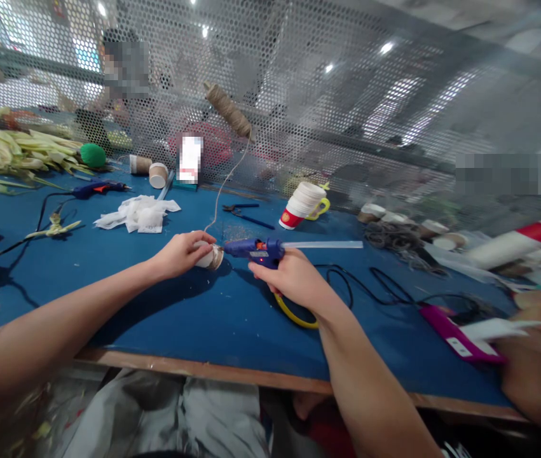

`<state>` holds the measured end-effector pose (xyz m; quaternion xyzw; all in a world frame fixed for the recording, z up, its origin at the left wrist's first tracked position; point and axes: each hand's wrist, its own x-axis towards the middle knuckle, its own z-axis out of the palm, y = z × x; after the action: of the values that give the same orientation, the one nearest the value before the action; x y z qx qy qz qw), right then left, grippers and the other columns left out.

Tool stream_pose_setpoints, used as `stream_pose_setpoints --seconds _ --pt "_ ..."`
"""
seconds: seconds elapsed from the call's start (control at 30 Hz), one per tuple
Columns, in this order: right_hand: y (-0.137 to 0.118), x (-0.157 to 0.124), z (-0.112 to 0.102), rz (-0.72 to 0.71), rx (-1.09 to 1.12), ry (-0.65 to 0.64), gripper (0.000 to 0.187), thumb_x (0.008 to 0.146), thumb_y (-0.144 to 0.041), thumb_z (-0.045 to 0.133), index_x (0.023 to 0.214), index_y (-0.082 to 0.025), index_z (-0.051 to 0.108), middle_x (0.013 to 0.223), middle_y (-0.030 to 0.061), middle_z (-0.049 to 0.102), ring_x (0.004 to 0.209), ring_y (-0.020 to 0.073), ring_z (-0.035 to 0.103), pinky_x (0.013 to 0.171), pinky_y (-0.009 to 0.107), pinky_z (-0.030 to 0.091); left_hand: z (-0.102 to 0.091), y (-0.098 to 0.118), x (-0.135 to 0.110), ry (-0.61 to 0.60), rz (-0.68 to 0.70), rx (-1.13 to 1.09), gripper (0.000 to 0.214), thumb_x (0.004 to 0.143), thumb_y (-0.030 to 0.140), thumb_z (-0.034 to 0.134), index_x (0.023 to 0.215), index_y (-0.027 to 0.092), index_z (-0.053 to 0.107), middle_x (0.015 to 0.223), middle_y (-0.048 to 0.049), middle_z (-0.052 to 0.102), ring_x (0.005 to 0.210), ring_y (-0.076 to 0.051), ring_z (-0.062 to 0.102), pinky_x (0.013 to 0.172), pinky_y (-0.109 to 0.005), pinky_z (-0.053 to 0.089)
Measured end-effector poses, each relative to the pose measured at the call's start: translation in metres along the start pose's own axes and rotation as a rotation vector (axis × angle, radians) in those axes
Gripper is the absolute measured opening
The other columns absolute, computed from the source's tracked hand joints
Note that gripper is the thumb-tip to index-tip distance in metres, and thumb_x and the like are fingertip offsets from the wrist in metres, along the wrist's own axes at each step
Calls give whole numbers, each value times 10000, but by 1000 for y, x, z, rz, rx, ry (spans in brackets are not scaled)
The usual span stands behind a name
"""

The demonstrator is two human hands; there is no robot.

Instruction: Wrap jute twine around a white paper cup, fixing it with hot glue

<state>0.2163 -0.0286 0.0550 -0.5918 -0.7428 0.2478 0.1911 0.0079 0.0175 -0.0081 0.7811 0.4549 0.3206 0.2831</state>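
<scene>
The left hand (182,254) pinches a white paper cup (206,259), its end twine-banded, in from the front edge of the tabletop (232,324); right hand (299,280) fingers curl around a blue glue gun (246,248).

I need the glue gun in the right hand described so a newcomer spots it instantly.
Above the blue table, find the right hand. The glue gun is in its grip, nozzle pointing toward the small cup. The other glue gun lies at the table's left; only this one is hand-held, a pale stick jutting from its back.
</scene>
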Motion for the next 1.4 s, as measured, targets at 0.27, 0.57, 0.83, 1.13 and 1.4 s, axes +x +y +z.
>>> stream_pose_setpoints --seconds 0.27,0.57,0.83,1.13,1.4 --pt "-4 -5 -1 17 -19 -16 246 711 -301 534 506 -167 512 349 -19 471 339 107 467 397 220 390 0 0 0 8 3 39 334 817 331 405 1006 124 587 929 -85 668 823 -188 605 737 -283 453" --pt "-1 -6 0 -22 -47 -26 275 716 -312 528 483 -177 470 361 -24 466 339 100 454 393 220 368 0 1 0 11 -22 20 334 816 322 408 1009 116 587 955 -94 663 844 -193 598 754 -292 447" --pt "-2 -1 0 -9 -71 28 261 719 -302 522 493 -173 514 385 2 505 371 118 492 446 238 409 1 -1 0 9 9 16 334 820 340 409 1007 126 585 926 -85 667 817 -184 604 732 -285 455" --pt "0 6 2 0 -31 29 246 725 -311 518 546 -148 559 374 -10 491 335 96 460 401 208 389 1 -1 -2 2 44 -8 319 823 329 409 1011 128 571 956 -92 659 857 -192 607 748 -293 464" --pt "0 5 1 -4 -16 12 258 724 -317 522 531 -149 555 370 -2 502 343 101 466 422 216 401 1 1 -2 2 39 9 320 824 328 407 1012 130 573 951 -89 662 835 -191 604 744 -297 457"
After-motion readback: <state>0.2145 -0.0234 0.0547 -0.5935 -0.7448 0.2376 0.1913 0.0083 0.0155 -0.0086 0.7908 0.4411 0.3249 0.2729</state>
